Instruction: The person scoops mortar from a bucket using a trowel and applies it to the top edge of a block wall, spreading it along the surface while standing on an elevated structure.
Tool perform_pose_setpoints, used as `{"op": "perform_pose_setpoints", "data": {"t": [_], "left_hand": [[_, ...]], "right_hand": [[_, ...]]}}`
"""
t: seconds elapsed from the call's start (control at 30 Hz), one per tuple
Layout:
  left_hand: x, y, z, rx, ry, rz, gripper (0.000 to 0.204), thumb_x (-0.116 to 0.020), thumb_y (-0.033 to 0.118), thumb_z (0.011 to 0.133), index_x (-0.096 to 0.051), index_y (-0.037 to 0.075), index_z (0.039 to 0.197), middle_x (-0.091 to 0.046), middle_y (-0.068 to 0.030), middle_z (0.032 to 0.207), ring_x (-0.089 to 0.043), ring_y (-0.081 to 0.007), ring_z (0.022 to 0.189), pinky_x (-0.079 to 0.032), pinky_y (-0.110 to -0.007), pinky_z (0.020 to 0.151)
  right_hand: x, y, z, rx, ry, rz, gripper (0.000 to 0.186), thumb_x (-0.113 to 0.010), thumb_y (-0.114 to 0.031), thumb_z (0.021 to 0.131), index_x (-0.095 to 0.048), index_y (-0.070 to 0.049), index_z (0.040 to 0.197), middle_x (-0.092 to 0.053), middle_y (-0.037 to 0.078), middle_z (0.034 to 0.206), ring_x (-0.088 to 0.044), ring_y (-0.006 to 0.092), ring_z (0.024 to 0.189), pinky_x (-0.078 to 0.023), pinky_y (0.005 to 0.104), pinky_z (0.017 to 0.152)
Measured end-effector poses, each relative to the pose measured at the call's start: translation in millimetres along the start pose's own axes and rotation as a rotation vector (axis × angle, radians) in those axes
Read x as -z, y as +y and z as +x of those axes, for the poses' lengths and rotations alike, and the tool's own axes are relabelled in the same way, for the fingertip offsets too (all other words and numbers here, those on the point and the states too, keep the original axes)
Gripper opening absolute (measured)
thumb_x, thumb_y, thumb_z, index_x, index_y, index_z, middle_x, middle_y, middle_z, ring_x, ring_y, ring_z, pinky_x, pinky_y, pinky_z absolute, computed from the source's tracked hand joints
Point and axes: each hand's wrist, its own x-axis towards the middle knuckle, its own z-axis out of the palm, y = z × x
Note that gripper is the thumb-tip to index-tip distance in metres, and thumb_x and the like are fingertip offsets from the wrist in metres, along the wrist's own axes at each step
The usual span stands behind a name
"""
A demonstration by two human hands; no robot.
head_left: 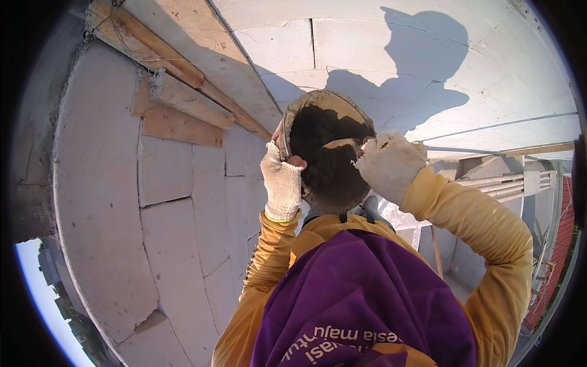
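A round bucket (335, 199) crusted with dried mortar is held in front of my body, its mouth facing up. Dark grey mortar (324, 137) lies inside it, partly in shadow. My left hand (281, 183), in a white knitted glove with bare fingertips, grips the bucket's left rim, thumb on the inner side. Closed at the opposite rim is my gloved right hand (391, 164). From its fingers a tan, sunlit, mortar-coated tool (342, 144) reaches into the bucket; its kind is not clear, and the glove hides most of its grip.
Pale block walls (171, 244) rise at left and ahead (275, 46). Wooden planks (153, 52) and board pieces (183, 125) lean in the corner. Several pale poles (504, 183) lie at the right. Beyond the left wall, the view drops away outdoors.
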Motion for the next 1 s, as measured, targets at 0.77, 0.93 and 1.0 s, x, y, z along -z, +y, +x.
{"op": "perform_pose_setpoints", "data": {"t": [0.77, 0.93, 1.0], "left_hand": [[6, 26, -6, -0.148, -0.029, 0.130, 0.080, -0.055, -0.007, 0.061, -0.055, 0.001, 0.140, -0.064, -0.0083, 0.121, -0.058, -0.0166, 0.101, -0.045, -0.025, 0.091], [31, 22, -4, 0.008, 0.191, -0.146, 0.076, -0.055, -0.010, 0.064, -0.057, 0.001, 0.139, -0.065, -0.0033, 0.103, -0.055, -0.0115, 0.082, -0.046, -0.021, 0.080], [38, 11, -5, 0.041, 0.248, -0.164, 0.075, -0.056, -0.009, 0.063, -0.057, 0.001, 0.138, -0.062, 0.0006, 0.091, -0.048, -0.0087, 0.069, -0.044, -0.020, 0.069]], "right_hand": [[-117, -38, -3, -0.171, -0.012, 1.505, 0.033, -0.064, -0.030, 0.097, -0.059, 0.000, 0.084, -0.056, 0.008, 0.068, -0.053, 0.0186, 0.060, -0.047, 0.0346, 0.057], [-46, 9, 6, -0.249, -0.326, 1.619, 0.041, -0.063, -0.040, 0.098, -0.061, -0.002, 0.084, -0.057, 0.004, 0.067, -0.056, 0.0135, 0.055, -0.046, 0.0296, 0.051], [-30, 31, 2, -0.262, -0.308, 1.671, 0.043, -0.062, -0.044, 0.098, -0.060, -0.005, 0.082, -0.055, 0.002, 0.064, -0.054, 0.0107, 0.052, -0.044, 0.0279, 0.048]]}}
